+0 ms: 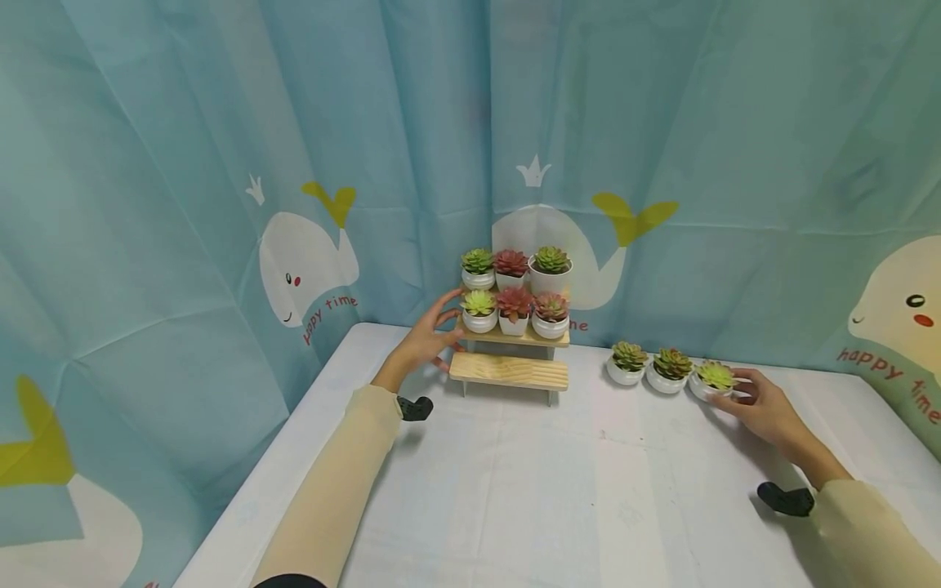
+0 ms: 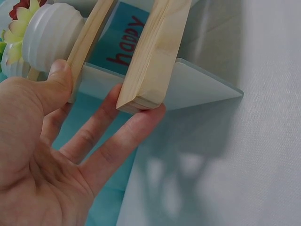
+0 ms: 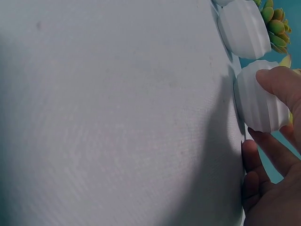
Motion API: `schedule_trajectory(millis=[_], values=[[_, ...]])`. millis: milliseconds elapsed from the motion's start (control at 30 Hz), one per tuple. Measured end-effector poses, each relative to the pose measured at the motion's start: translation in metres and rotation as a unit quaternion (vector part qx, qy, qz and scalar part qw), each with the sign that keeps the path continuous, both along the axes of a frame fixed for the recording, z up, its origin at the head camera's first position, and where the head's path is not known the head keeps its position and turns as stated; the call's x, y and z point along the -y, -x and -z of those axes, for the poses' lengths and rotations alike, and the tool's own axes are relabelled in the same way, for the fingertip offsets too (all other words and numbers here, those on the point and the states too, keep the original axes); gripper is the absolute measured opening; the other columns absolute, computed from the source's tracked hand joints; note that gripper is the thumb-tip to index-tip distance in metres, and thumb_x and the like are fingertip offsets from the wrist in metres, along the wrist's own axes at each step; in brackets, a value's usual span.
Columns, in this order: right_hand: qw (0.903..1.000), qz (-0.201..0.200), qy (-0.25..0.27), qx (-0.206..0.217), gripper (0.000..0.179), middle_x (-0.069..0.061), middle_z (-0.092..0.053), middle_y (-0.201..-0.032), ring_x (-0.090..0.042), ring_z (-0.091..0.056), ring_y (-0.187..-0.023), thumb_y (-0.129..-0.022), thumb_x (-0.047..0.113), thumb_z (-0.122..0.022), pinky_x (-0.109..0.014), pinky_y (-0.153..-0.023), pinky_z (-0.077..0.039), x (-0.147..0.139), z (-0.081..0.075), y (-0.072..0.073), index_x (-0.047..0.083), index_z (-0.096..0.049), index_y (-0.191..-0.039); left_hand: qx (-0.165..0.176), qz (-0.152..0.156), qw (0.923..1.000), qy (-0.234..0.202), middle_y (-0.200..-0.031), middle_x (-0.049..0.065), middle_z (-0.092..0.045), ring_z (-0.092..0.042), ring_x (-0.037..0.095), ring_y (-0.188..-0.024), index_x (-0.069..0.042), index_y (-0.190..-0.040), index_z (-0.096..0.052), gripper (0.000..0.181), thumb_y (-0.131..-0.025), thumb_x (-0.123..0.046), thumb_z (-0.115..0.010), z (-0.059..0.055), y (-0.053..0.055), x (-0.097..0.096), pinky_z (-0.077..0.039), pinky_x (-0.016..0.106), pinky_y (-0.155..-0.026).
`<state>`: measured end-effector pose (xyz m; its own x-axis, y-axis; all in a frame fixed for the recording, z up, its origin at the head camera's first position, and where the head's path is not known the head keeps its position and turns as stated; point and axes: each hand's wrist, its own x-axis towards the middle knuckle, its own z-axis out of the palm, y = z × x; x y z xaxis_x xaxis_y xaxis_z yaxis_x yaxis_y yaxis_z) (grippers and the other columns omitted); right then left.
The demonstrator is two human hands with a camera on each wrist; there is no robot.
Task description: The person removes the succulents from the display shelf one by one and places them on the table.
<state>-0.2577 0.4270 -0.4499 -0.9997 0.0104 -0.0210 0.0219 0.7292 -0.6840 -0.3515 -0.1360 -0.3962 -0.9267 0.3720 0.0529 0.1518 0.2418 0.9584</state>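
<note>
A light-blue curtain (image 1: 441, 122) printed with white whales and red "happy time" lettering rises behind the worktop (image 1: 515, 490) and down its left side. A white cloth surface tops the worktop, lightly creased, with a few small dark specks towards the back. Its back edge runs along the curtain's foot; the left edge slants towards the viewer, and the back right corner shows beyond the right arm. The broadest room for moving lies between the two cream sleeves (image 1: 331, 490), in front of the stand, with a narrower gap between stand and loose pots.

The three-board wooden step stand (image 1: 509, 370) is near the back edge, left of the worktop's middle. At its left end the left hand (image 1: 422, 339) has its fingers spread apart, thumb against the middle board's end, fingertips touching the lowest board. The right hand (image 1: 768, 408) is clamped, thumb opposite fingers, on the white pot with a yellow-green succulent (image 1: 715, 377), at the right end of a row near the back edge. Just beside it are two pots of red-tipped green succulents (image 1: 669, 371).

Six potted succulents (image 1: 549, 278) fill the upper two boards, three on each. Black wrist fittings (image 1: 416, 408) jut from both cuffs.
</note>
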Motion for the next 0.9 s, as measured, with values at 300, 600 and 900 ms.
schedule_trajectory(millis=[300, 600, 900], values=[[0.9998, 0.006, 0.008, 0.016, 0.091, -0.047, -0.032, -0.146, -0.062, -0.043, -0.127, -0.102, 0.047, -0.064, -0.069, -0.099, -0.045, 0.0026, -0.0015, -0.0031, -0.017, -0.021, -0.150, 0.002, 0.000, 1.0000, -0.001, -0.167, 0.010, -0.026, -0.050, 0.037, -0.138, -0.044, -0.162, -0.022, 0.074, -0.105, -0.019, -0.062, 0.0022, -0.0002, 0.0002, -0.059, 0.062, -0.060], [0.9998, 0.000, 0.001, 0.020, 0.093, -0.047, -0.032, -0.146, -0.062, -0.042, -0.128, -0.101, 0.048, -0.064, -0.068, -0.099, -0.046, 0.0025, -0.0044, -0.0002, -0.017, -0.019, -0.151, -0.001, 0.007, 0.9999, -0.009, -0.168, 0.012, -0.024, -0.045, 0.040, -0.142, -0.043, -0.163, -0.021, 0.075, -0.105, -0.022, -0.063, 0.0007, -0.0001, 0.0026, -0.061, 0.058, -0.058], [0.9996, -0.018, -0.019, 0.014, 0.089, -0.045, -0.035, -0.144, -0.062, -0.043, -0.128, -0.100, 0.045, -0.067, -0.068, -0.098, -0.047, -0.0010, -0.0076, 0.0032, -0.017, -0.025, -0.149, -0.004, 0.000, 1.0000, 0.003, -0.168, 0.012, -0.024, -0.042, 0.039, -0.144, -0.044, -0.162, -0.021, 0.073, -0.105, -0.027, -0.063, 0.0022, 0.0011, 0.0006, -0.061, 0.059, -0.060]])
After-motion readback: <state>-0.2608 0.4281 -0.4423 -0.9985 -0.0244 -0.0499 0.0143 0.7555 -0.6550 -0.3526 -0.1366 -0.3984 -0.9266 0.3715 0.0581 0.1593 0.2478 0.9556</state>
